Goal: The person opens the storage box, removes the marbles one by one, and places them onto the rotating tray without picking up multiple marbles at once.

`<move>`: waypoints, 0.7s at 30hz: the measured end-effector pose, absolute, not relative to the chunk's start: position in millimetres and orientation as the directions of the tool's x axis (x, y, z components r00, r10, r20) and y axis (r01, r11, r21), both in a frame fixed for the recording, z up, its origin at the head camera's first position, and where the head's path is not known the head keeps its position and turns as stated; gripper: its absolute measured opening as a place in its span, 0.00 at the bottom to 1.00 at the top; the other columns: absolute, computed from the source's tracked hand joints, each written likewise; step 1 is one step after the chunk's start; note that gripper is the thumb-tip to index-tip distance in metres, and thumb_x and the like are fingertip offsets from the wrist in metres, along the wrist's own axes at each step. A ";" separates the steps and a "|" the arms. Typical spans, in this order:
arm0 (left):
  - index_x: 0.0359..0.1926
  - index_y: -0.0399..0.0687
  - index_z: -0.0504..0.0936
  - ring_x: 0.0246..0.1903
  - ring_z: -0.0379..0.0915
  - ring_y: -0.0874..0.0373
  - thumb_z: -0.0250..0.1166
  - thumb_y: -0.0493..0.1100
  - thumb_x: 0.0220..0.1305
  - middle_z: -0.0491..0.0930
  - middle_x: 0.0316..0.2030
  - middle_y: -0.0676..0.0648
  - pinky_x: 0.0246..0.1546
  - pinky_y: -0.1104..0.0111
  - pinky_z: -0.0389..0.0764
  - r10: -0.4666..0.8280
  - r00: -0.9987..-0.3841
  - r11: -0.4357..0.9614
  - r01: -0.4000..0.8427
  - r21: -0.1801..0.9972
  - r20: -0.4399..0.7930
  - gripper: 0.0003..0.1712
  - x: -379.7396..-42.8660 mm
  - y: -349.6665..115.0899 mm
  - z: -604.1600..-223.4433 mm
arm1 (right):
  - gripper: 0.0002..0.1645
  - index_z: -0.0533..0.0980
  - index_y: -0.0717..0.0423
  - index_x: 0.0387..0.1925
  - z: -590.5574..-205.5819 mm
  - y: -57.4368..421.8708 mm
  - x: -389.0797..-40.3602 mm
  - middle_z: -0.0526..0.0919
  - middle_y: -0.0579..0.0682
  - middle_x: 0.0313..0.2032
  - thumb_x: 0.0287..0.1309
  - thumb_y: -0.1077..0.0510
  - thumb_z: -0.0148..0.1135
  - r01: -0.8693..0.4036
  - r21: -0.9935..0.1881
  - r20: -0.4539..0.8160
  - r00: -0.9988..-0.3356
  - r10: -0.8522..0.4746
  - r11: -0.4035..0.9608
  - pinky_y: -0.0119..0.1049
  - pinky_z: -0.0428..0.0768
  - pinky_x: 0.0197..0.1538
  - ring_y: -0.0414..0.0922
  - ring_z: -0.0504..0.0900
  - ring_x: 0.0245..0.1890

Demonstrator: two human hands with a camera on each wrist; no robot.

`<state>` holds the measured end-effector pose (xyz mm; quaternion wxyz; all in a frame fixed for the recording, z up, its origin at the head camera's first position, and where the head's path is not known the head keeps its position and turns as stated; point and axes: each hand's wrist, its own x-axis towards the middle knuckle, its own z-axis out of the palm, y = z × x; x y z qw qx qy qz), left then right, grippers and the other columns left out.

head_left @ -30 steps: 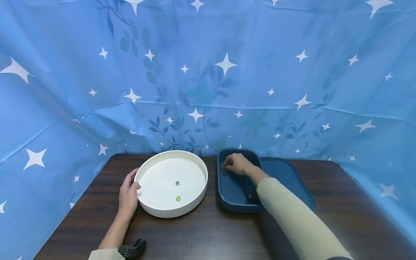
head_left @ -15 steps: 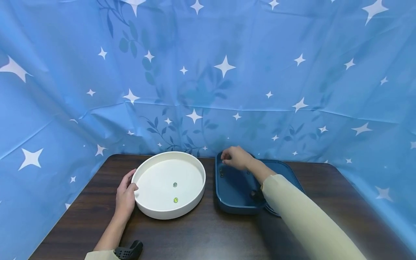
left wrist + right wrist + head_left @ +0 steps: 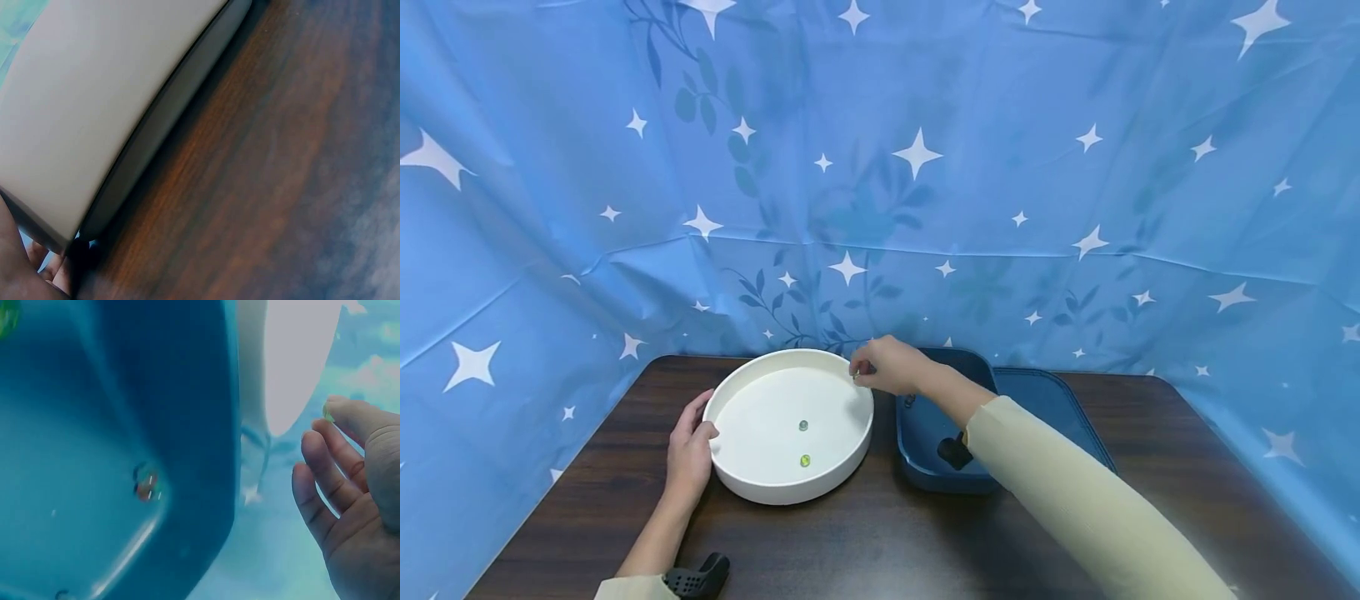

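Note:
My left hand (image 3: 691, 442) holds the left rim of a round white tray (image 3: 737, 477), thumb over the edge and fingers along the outer wall. Inside the tray lie a clear marble (image 3: 803, 426) and a yellow-green marble (image 3: 805, 460). Over the tray's right rim, my right hand (image 3: 891, 367) pinches a small greenish marble (image 3: 328, 414) between thumb and forefinger, partly hidden by the fingertips. Below that forearm sits a deep blue rectangular bin (image 3: 925, 462). In the right wrist view, a reddish and green marble cluster (image 3: 147, 484) lies near the bin's corner.
A flat blue lid or tray (image 3: 1060, 408) lies to the right of the bin, partly under the right arm. All of it stands on a dark wood table (image 3: 850, 550). A blue star-patterned curtain (image 3: 880, 167) hangs directly behind.
My right hand reached within the blue bin, then lifted and moved left to the white tray's rim, a small marble between its fingertips. My left hand keeps its hold on the tray.

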<state>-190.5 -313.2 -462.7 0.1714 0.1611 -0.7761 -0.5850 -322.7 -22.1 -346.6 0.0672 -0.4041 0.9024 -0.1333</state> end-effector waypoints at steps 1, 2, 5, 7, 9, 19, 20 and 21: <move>0.76 0.48 0.62 0.75 0.56 0.50 0.43 0.32 0.62 0.60 0.77 0.43 0.68 0.60 0.62 -0.453 -0.888 0.263 -0.053 0.963 0.075 0.39 -190.9 -313.0 -462.4 | 0.12 0.85 0.53 0.48 -347.3 -27.9 -319.9 0.88 0.47 0.40 0.67 0.56 0.63 -0.712 -0.292 -0.029 -0.661 -0.750 0.639 0.39 0.82 0.53 0.40 0.82 0.39; 0.76 0.48 0.62 0.75 0.57 0.50 0.43 0.32 0.62 0.61 0.77 0.44 0.67 0.62 0.62 -0.456 -0.887 0.264 -0.058 0.963 0.072 0.39 -191.3 -313.0 -462.4 | 0.12 0.85 0.52 0.49 -348.4 -33.5 -317.1 0.88 0.46 0.40 0.67 0.56 0.63 -0.714 -0.289 -0.044 -0.656 -0.754 0.638 0.40 0.82 0.54 0.40 0.81 0.38; 0.76 0.48 0.62 0.74 0.57 0.51 0.43 0.32 0.62 0.61 0.77 0.44 0.64 0.67 0.63 -0.456 -0.887 0.261 -0.056 0.964 0.072 0.39 -191.5 -312.3 -462.5 | 0.12 0.85 0.52 0.49 -354.6 -48.2 -310.8 0.88 0.46 0.41 0.67 0.56 0.63 -0.720 -0.291 -0.079 -0.638 -0.766 0.630 0.39 0.82 0.54 0.39 0.81 0.38; 0.76 0.47 0.62 0.74 0.57 0.50 0.43 0.31 0.62 0.61 0.77 0.44 0.62 0.70 0.62 -0.455 -0.887 0.260 -0.050 0.964 0.076 0.39 -191.0 -312.3 -462.9 | 0.12 0.85 0.51 0.49 -360.7 -56.7 -308.4 0.88 0.45 0.41 0.67 0.55 0.63 -0.721 -0.296 -0.097 -0.630 -0.770 0.627 0.34 0.82 0.48 0.38 0.81 0.38; 0.76 0.47 0.62 0.75 0.57 0.50 0.43 0.32 0.62 0.61 0.77 0.44 0.61 0.72 0.62 -0.454 -0.888 0.257 -0.047 0.965 0.078 0.39 -190.2 -312.7 -463.5 | 0.12 0.85 0.50 0.48 -367.7 -64.6 -308.2 0.88 0.44 0.40 0.67 0.55 0.63 -0.720 -0.296 -0.109 -0.628 -0.771 0.628 0.32 0.81 0.46 0.37 0.81 0.38; 0.76 0.48 0.62 0.76 0.55 0.50 0.43 0.32 0.62 0.60 0.77 0.44 0.69 0.55 0.62 -0.456 -0.887 0.241 -0.045 0.970 0.072 0.39 -192.6 -311.4 -462.8 | 0.08 0.86 0.46 0.44 -396.8 -80.5 -314.6 0.87 0.42 0.38 0.65 0.54 0.65 -0.674 -0.271 -0.141 -0.678 -0.721 0.687 0.30 0.79 0.47 0.36 0.79 0.37; 0.76 0.48 0.62 0.76 0.56 0.51 0.43 0.32 0.62 0.61 0.77 0.44 0.70 0.55 0.61 -0.458 -0.886 0.239 -0.044 0.970 0.073 0.39 -193.0 -311.7 -463.1 | 0.08 0.86 0.45 0.44 -398.9 -80.9 -315.0 0.87 0.41 0.37 0.65 0.54 0.66 -0.672 -0.265 -0.145 -0.681 -0.718 0.691 0.29 0.79 0.47 0.36 0.78 0.36; 0.76 0.47 0.62 0.76 0.55 0.50 0.43 0.31 0.62 0.60 0.77 0.44 0.70 0.54 0.61 -0.458 -0.886 0.240 -0.042 0.970 0.074 0.39 -193.2 -312.0 -463.4 | 0.08 0.86 0.45 0.43 -400.6 -81.3 -315.1 0.87 0.41 0.37 0.64 0.54 0.66 -0.672 -0.260 -0.145 -0.683 -0.716 0.693 0.29 0.78 0.46 0.36 0.78 0.36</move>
